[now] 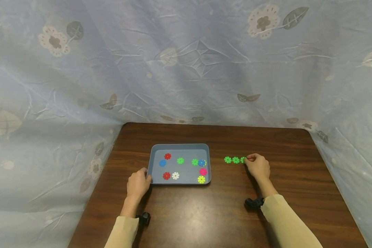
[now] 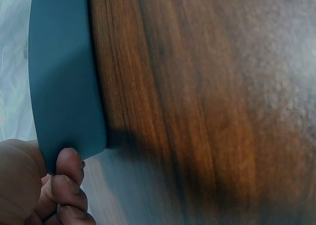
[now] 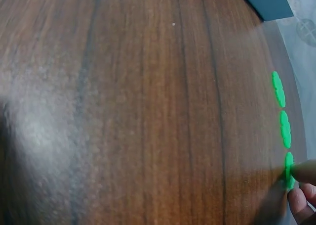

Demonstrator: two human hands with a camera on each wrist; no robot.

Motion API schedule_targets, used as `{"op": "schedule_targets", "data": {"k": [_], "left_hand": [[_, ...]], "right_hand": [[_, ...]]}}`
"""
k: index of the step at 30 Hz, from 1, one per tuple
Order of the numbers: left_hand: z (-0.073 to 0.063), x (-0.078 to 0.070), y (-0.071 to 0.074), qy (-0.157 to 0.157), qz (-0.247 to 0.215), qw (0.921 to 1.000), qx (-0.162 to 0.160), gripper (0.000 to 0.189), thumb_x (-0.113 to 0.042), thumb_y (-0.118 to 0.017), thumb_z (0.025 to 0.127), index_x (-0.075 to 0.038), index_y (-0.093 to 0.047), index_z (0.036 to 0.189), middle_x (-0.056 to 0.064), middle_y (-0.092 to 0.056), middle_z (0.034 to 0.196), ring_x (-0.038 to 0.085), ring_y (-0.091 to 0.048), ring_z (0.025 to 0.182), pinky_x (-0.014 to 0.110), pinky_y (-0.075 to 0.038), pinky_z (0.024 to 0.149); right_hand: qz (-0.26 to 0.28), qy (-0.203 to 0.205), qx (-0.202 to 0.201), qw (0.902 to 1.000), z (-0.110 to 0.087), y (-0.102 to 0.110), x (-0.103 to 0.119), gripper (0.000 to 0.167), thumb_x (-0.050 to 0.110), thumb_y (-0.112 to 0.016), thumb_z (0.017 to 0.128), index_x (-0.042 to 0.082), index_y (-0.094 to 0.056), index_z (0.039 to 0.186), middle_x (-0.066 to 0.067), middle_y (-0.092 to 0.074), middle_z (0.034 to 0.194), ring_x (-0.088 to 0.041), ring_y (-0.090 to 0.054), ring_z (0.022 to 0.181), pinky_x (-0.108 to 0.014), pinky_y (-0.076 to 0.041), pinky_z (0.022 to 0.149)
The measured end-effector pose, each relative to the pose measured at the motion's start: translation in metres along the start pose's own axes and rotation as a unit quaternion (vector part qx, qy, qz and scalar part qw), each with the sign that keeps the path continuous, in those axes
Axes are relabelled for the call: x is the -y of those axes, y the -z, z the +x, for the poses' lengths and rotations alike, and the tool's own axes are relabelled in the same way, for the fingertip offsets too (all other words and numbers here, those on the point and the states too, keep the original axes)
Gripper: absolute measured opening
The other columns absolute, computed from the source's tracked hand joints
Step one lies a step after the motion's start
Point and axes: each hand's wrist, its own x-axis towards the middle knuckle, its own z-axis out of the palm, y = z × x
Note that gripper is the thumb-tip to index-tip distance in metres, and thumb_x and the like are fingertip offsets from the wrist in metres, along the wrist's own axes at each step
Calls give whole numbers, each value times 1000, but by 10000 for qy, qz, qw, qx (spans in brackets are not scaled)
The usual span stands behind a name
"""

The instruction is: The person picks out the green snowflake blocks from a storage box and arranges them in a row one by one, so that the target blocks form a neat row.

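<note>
At the left corner of a shallow grey-blue tray (image 1: pixel 187 172), my left hand (image 1: pixel 137 183) grips the rim. The left wrist view shows my fingers (image 2: pixel 69 191) curled at the outside of the tray wall (image 2: pixel 66 86). Right of the tray, three green notched discs lie in a short row on the table. My right hand (image 1: pixel 258 168) pinches the rightmost green notched disc (image 3: pixel 289 168) at its edge, low at the tabletop. The middle disc (image 1: pixel 236 160) and the left disc (image 1: pixel 227 159) lie close beside it, untouched.
Inside the tray lie several more notched discs: red (image 1: pixel 166 176), white (image 1: pixel 175 175), blue (image 1: pixel 162 163), green (image 1: pixel 180 161), pink (image 1: pixel 203 171) and yellow (image 1: pixel 201 179). A blue disc (image 1: pixel 201 163) overlaps another at the right. The wooden table (image 1: pixel 186 213) meets a patterned curtain (image 1: pixel 186 86) behind.
</note>
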Motion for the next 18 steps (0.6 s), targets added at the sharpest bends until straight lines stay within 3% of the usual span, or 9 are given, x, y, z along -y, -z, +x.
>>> {"op": "schedule_targets", "data": {"k": [10, 18], "left_hand": [[1, -1, 0, 12, -18, 10000, 18, 18, -13, -68, 93, 1, -71, 103, 13, -66, 75, 26, -52, 59, 45, -46, 52], [0, -1, 1, 26, -30, 10000, 54, 17, -13, -67, 93, 0, -71, 102, 12, -64, 72, 25, -51, 58, 44, -44, 51]], "right_hand": [[145, -25, -164, 9998, -1, -5, 3, 30, 34, -70, 97, 9, -74, 113, -7, -75, 104, -30, -68, 91, -48, -50, 76], [271, 362, -94, 9989, -5, -14, 23, 31, 32, -71, 97, 7, -74, 114, -10, -75, 106, -34, -69, 91, -49, -49, 77]]}}
